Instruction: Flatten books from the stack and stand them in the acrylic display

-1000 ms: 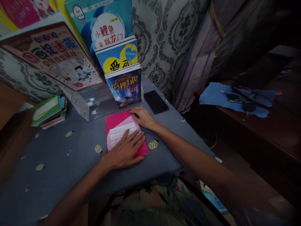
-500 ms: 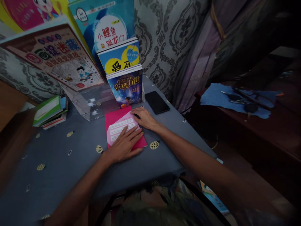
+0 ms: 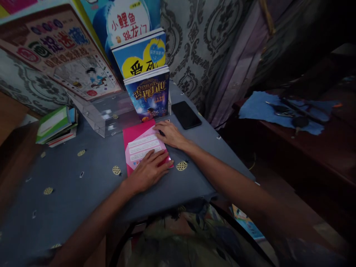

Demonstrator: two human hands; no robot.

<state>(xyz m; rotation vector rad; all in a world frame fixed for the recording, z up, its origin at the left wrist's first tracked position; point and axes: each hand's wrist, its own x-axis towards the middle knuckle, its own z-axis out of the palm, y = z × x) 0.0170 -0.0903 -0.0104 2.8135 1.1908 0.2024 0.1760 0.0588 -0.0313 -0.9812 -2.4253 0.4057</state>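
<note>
A pink booklet [image 3: 137,139] with a paler text panel lies flat on the grey table [image 3: 83,193]. My left hand [image 3: 150,170] rests flat on its near corner with the fingers stretched out. My right hand [image 3: 169,134] sits at the booklet's right edge, its fingers curled around a small dark pen-like thing [image 3: 161,132]. Just behind the booklet stands a dark blue illustrated book [image 3: 150,94], and behind that a blue and yellow book [image 3: 140,55].
A black phone [image 3: 186,115] lies right of the books. A clear plastic stand [image 3: 108,115] holds them. Large picture books [image 3: 58,52] lean at the back left. A stack of green books [image 3: 55,126] lies at the left. Patterned curtains [image 3: 200,48] hang behind; a dark wooden bench [image 3: 306,148] stands right.
My left hand has slid toward me along the booklet, from its middle to its near corner. The view has shifted slightly; my right hand stays at the booklet's edge.
</note>
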